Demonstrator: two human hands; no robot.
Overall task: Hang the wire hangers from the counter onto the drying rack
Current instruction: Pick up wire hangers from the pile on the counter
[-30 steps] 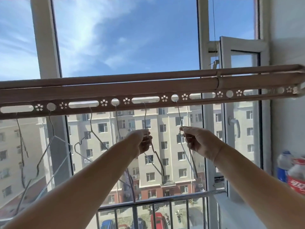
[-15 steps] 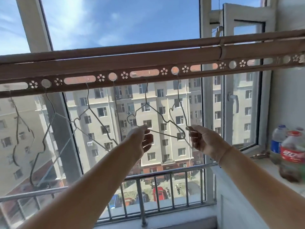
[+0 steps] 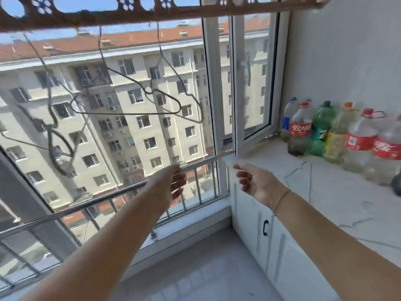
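Note:
The brown perforated drying rack [image 3: 104,16] runs across the top of the head view. Several thin wire hangers hang from its holes: one with a long bottom bar [image 3: 128,113], one to its right [image 3: 191,98], and blurred ones at the left [image 3: 52,131]. My left hand [image 3: 173,185] is stretched forward well below the hangers, fingers relaxed and holding nothing. My right hand [image 3: 256,181] is beside it, near the counter's corner, fingers loosely bent and empty. The white marble-look counter [image 3: 325,192] lies to the right.
Several plastic bottles [image 3: 300,131] stand in a row along the counter's back by the wall. A window sash [image 3: 253,83] stands open inward over the counter's far end. White cabinet doors [image 3: 264,229] sit under the counter. A metal railing [image 3: 108,194] runs outside the glass.
Both hands have let go of the hangers and dropped lower. The view has tipped down and to the right, and the counter and bottles now show. The hangers stay hooked on the rack.

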